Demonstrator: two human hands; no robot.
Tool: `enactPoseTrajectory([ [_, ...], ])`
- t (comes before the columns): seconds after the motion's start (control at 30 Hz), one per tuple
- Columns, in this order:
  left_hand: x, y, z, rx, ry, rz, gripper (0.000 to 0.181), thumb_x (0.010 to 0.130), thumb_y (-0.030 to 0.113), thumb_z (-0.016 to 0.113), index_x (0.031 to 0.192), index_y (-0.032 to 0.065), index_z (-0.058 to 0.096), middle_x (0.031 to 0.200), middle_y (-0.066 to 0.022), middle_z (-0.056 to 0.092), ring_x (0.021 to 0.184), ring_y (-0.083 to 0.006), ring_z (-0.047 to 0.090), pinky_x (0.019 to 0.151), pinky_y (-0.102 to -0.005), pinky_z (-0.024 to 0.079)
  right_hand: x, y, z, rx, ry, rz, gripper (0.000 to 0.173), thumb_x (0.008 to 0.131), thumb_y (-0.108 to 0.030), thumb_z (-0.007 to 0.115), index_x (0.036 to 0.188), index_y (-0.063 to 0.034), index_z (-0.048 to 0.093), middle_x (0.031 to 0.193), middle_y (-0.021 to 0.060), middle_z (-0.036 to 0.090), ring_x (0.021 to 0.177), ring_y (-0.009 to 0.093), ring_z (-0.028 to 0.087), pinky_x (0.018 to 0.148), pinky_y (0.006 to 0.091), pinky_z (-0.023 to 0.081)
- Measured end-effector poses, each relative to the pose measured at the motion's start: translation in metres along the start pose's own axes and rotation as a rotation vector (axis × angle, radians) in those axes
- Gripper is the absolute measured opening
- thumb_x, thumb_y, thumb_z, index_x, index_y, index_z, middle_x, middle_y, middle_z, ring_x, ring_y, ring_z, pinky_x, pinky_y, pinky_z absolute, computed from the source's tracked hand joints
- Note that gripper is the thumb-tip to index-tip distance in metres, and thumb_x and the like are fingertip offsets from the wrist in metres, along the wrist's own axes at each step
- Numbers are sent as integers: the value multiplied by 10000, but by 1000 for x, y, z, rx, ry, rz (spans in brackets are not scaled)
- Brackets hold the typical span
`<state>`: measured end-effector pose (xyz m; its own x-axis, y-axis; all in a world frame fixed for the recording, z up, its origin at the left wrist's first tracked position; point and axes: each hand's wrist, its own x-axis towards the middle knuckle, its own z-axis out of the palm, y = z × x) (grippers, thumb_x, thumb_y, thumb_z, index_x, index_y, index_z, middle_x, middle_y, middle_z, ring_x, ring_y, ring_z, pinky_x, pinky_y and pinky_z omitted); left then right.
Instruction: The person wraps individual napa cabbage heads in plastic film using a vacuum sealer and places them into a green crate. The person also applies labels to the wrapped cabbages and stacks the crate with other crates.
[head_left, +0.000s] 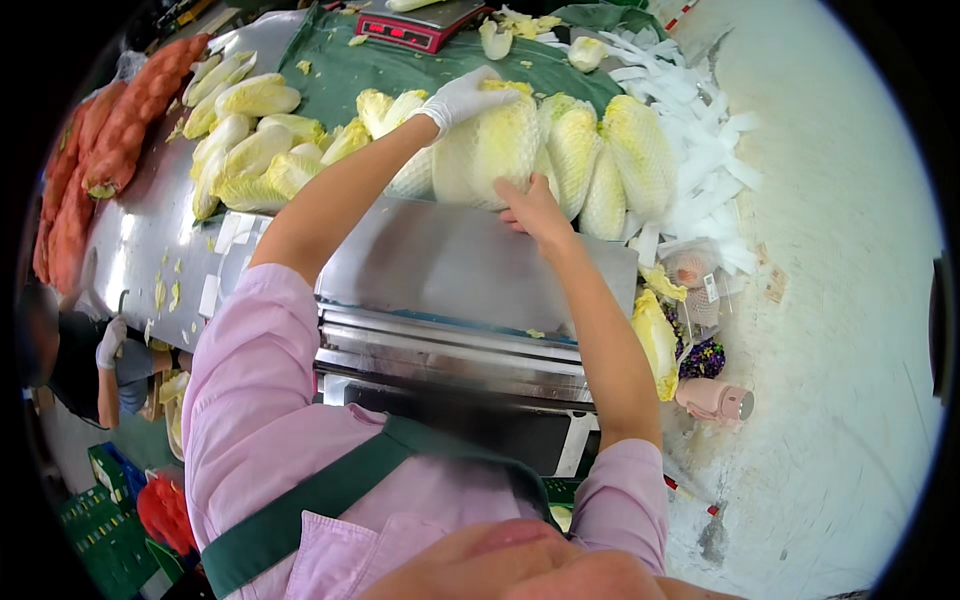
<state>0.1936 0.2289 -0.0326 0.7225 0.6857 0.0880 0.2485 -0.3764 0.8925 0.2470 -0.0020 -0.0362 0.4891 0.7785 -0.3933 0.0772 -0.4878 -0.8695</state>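
Both hands are on a Chinese cabbage in a white foam net sleeve (487, 154), held at the far edge of a steel work surface (450, 255). My left hand (472, 97), in a white glove, grips its leafy upper end. My right hand (536, 206), bare, holds its lower right side; some fingertips are hidden. To the right stand more netted cabbages (574, 157), and another (637, 150) beyond them. Bare cabbages (255, 154) lie heaped at the left. White foam net sleeves (705, 165) are piled at the far right.
A red scale (401, 34) sits on green cloth (330, 75) at the back. Orange-red mesh sacks (142, 112) lie at the far left, with a person's gloved hand (112, 341) below them. A pink bottle (716, 401) and a loose cabbage (655, 345) lie at the right.
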Motion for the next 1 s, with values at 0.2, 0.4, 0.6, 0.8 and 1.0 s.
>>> enactPoseTrajectory([
  [0.2, -29, -2, -39, -291, 72, -64, 511, 837, 455, 725, 1219, 143, 591, 1089, -26, 657, 976, -130, 613, 871, -285, 480, 27, 2, 41, -257, 139, -302, 1109, 741, -408, 766, 1465, 92, 91, 1330, 284, 492, 1169, 379, 550, 1009, 400, 423],
  [0.4, -37, -4, -49, -553, 178, -149, 426, 868, 413, 701, 1167, 127, 597, 1042, -19, 660, 946, -125, 617, 847, -291, 492, 42, -11, 69, 82, 135, -410, 1105, 721, -224, 809, 1493, 39, 63, 1458, 249, 348, 1303, 323, 426, 1064, 381, 381],
  [0.6, -54, 71, -71, -687, 267, -54, 427, 840, 347, 745, 1147, 93, 590, 1043, -40, 664, 930, -155, 638, 810, -326, 521, 11, -59, 45, 205, 40, -518, 1105, 732, -216, 818, 1506, 4, 61, 1436, 241, 378, 1275, 307, 451, 1047, 374, 410],
  [0.8, -117, 111, -100, -881, 230, -202, 442, 904, 359, 665, 1226, 72, 572, 1118, -79, 661, 954, -193, 657, 817, -377, 541, -53, -112, -19, -109, 61, -612, 963, 776, -349, 788, 1457, -21, 191, 1279, 198, 527, 1112, 274, 564, 948, 349, 465],
  [1.0, -234, 60, -18, -1177, 154, -641, 487, 914, 403, 645, 1273, 85, 557, 1182, -85, 637, 1047, -218, 631, 875, -396, 525, -74, -27, -42, -210, -78, -285, 735, 858, -453, 685, 1349, -1, 376, 1188, 172, 578, 1033, 223, 578, 888, 341, 468],
])
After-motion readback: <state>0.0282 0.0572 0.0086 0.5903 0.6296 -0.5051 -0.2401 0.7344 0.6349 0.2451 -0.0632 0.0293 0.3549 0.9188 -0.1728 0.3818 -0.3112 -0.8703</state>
